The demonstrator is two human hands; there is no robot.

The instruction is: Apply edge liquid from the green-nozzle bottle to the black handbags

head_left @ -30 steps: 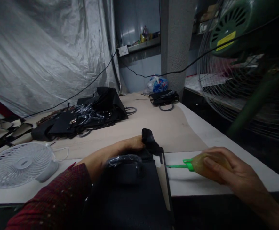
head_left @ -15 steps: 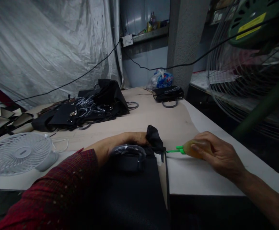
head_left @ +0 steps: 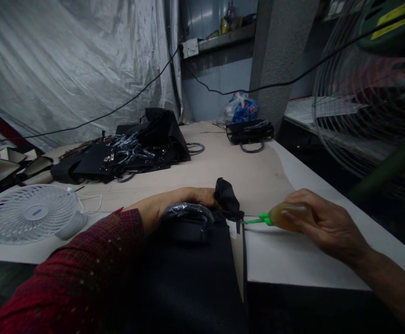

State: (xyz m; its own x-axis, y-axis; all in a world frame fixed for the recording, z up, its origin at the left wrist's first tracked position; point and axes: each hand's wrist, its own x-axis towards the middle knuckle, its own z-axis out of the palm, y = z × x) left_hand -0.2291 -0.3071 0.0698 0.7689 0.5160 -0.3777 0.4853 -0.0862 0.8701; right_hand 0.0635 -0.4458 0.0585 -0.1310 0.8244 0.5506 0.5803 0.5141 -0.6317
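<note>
A black bag [head_left: 195,273] lies at the table's near edge, its plastic-wrapped handle [head_left: 187,212] on top. My left hand [head_left: 174,202], in a dark red sleeve, rests on the bag's far end, fingers pinching up a black flap [head_left: 227,200]. My right hand [head_left: 319,222] is wrapped round a yellowish squeeze bottle [head_left: 286,216]. The bottle's green nozzle [head_left: 256,221] points left and its tip touches the bag just below the flap.
A small white desk fan [head_left: 30,219] stands at the left. A heap of black bags [head_left: 126,155] lies further back, one more black bag [head_left: 249,132] near the pillar. A large green floor fan [head_left: 373,88] fills the right. Cables hang across the plastic-sheeted wall.
My right hand has moved the bottle left, bringing the green nozzle from the bare table up to the bag under the flap. My left hand has kept its hold.
</note>
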